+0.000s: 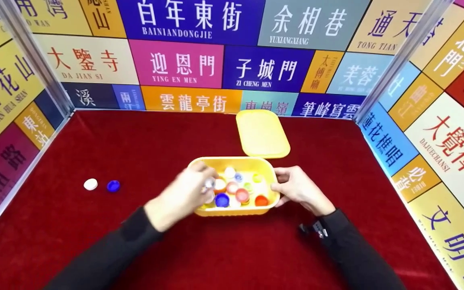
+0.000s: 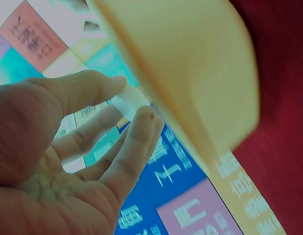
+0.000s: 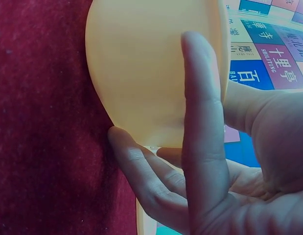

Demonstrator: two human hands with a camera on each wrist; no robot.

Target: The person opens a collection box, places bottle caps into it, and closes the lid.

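A yellow plastic box (image 1: 236,212) holds several bottle caps, among them a blue cap (image 1: 222,200), a red cap (image 1: 261,201) and a pink cap (image 1: 242,195). Over the box's left end, my left hand (image 1: 185,191) pinches a whitish cap (image 2: 129,102) between thumb and fingertips, close beside the rim in the left wrist view. My right hand (image 1: 299,188) grips the box by its right end. In the right wrist view, one finger lies along the box's outer wall (image 3: 141,73) and other fingertips reach its lower edge.
On the red cloth (image 1: 147,141) to the left lie a white cap (image 1: 90,184) and a blue cap (image 1: 113,186), a little apart. Behind the box lies a flat yellow lid (image 1: 263,134). Printed panels (image 1: 175,62) wall in the back and both sides.
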